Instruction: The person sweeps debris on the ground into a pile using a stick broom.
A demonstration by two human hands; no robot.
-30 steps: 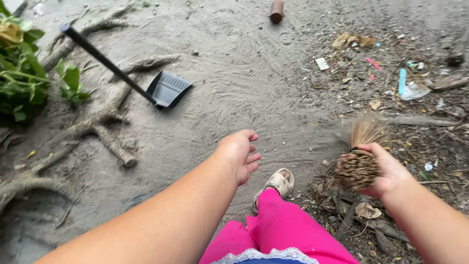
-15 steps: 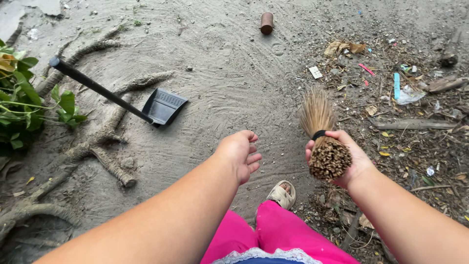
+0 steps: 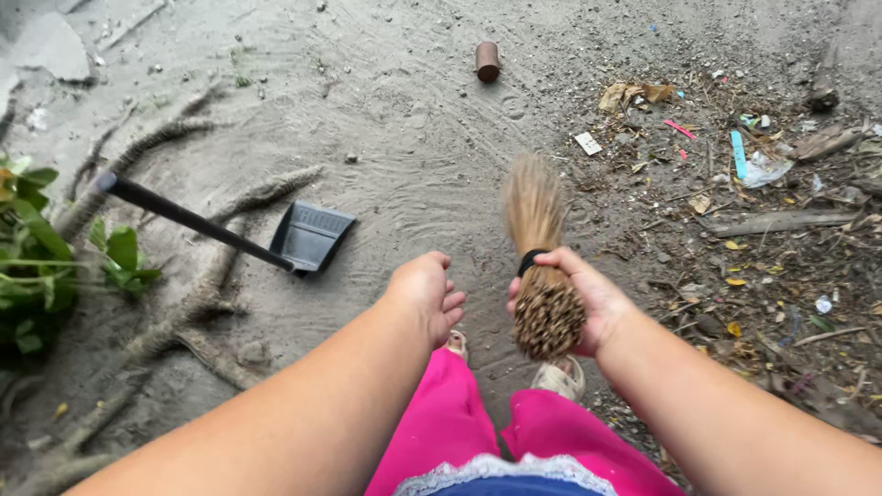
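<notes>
Right hand (image 3: 588,298) clenched round bundled-stick broom (image 3: 542,266), just below black band (image 3: 530,261); bristles fan toward sandy ground (image 3: 432,138). Left hand (image 3: 424,292) empty, fingers loosely curled. Broom likely light, stiff at butt, springy at tips; best gripped near band. Dustpan (image 3: 308,237) lies well apart, left.

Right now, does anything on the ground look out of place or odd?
Yes. Litter, dry leaves and scraps, lies scattered over the dirt at the right. A brown cylinder lies alone on the swept sand, and the dustpan lies unheld beside the roots.
</notes>
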